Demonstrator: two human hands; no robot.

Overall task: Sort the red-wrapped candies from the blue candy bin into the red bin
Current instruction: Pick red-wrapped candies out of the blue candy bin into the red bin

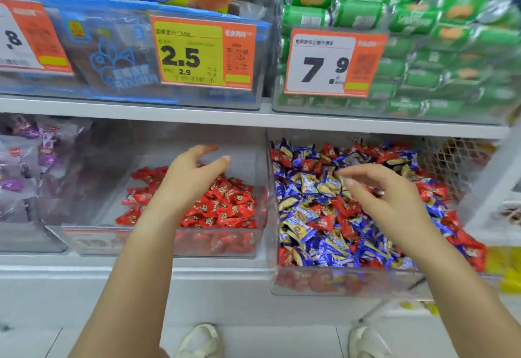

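Note:
Two clear plastic bins stand side by side on the lower shelf. The left bin (262,177) holds only red-wrapped candies (225,202). The right bin (338,284) holds blue-wrapped candies (310,188) mixed with red-wrapped ones (346,208). My left hand (191,177) hovers over the red bin, fingers spread and loosely curved, holding nothing. My right hand (389,200) reaches over the mixed bin, fingers relaxed and pointing left, fingertips just above the candies. I see nothing held in it.
The shelf above carries a bin of blue snack packs (112,56) with a 2.5 price tag and a bin of green biscuit packs (423,47) tagged 7.9. Purple packets (22,160) fill the bin at far left. My feet show on the floor below.

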